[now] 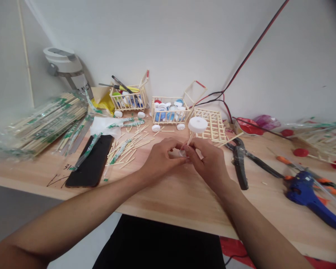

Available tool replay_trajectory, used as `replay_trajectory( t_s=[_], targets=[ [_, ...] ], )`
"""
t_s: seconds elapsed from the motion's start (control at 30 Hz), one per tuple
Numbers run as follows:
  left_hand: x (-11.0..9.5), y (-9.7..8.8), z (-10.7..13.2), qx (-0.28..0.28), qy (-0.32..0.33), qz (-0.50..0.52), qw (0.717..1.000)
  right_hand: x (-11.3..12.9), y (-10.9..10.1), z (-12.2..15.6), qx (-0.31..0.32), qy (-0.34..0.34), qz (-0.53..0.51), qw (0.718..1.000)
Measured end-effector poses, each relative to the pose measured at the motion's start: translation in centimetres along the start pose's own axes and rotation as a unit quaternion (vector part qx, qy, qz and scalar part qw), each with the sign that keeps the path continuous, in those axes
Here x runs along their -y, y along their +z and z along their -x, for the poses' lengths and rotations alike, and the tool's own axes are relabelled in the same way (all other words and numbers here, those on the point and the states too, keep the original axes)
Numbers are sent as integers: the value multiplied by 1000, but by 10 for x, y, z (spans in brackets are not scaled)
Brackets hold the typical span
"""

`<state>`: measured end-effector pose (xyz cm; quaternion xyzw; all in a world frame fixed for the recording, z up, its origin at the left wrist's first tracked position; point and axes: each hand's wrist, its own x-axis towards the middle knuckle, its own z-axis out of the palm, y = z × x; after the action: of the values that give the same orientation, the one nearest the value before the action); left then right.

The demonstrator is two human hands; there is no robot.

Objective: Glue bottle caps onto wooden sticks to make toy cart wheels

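Observation:
Above the middle of the table, my right hand (208, 158) is closed, thumb and fingers pinching a thin wooden stick (190, 138). A white bottle cap (198, 123) sits on the stick's upper end like a wheel. Close against it, my left hand (162, 157) curls its fingers round a small whitish cap (182, 153) at the stick's lower end. Fingers partly hide that cap, so whether it is joined to the stick cannot be made out. Behind the hands stands a small stick-built cart (168, 121) on white cap wheels, filled with bottle caps.
Another stick cart (128, 102) holds pens and caps. Cut stick pieces (128, 149) lie beside a black phone (91, 160). Bagged sticks (44, 121) fill the left. Rightward are a stick lattice (211, 121), black-handled pliers (240, 168) and a blue glue gun (304, 188).

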<state>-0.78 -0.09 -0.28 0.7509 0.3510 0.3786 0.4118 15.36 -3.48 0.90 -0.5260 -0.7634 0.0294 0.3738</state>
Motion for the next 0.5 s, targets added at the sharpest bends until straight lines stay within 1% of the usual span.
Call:
replay_trajectory(
  t_s=[0.5],
  targets=[
    [1, -2, 0, -15, 22, -9, 1000, -1, 2, 1, -9, 12, 9, 1000]
  ],
)
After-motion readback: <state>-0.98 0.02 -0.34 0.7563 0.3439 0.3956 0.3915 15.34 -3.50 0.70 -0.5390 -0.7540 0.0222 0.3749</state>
